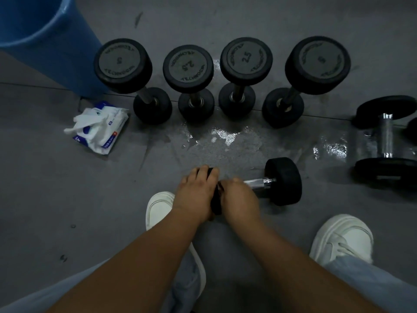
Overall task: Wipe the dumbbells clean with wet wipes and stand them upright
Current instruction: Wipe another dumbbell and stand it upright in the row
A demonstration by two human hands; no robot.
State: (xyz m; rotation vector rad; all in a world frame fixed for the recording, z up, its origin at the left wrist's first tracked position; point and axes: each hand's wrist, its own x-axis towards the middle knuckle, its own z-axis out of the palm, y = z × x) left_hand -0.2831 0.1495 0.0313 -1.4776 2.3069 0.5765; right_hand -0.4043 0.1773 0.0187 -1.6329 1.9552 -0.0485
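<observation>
Left hand and right hand curl fingers round the lying dumbbell; wet floor open beyond.

Dim grey floor with shiny wet patches; blue bucket back-left.

The dumbbell I hold has a matt black, rubbery head with a faintly grainy skin, and its handle is bright polished metal. The standing dumbbells show the same dull rubber, with moulded lettering on their flat ends. The floor is matt grey and finely rough, glossy only in its wet patches. The bucket is smooth blue plastic. The wipes pack is shiny film, and the wipes are soft, white and matt.
</observation>
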